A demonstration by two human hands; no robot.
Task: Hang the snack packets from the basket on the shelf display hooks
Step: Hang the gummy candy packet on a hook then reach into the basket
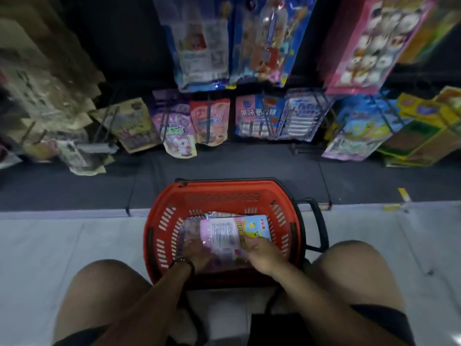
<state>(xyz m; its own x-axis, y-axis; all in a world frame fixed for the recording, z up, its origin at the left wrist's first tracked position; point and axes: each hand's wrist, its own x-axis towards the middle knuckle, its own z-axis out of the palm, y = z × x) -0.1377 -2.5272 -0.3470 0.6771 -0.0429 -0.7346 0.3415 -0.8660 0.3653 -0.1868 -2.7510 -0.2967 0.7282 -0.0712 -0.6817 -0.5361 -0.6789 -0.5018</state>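
I have both grips down inside the red basket point(225, 191), which sits on the pale floor point(74, 245) between my knees point(107, 278). Between the grips lies a pink packet point(219, 236), printed back up. Its long axis runs away from the grips toward the shelf, and the far end leans a little to the right. Just right of it, edge to edge or slightly overlapping, a blue-and-yellow packet point(258, 227) lies face up along the same line. More packets lie beneath these two, but they are too blurred to count.

The right grip point(262, 257) is curled onto the near end of the blue-and-yellow packet, one finger on top, pinching it. The left grip point(197, 254), with a dark band point(183, 262) at its wrist, reaches to the pink packet's near left edge. Blur hides its fingers, so I cannot tell whether it holds anything.

Beyond the grips, past the basket's far rim, hung packets point(209, 121) crowd the shelf's wire hooks point(269, 124). The basket's black handle point(320, 221) juts out right of the right grip.
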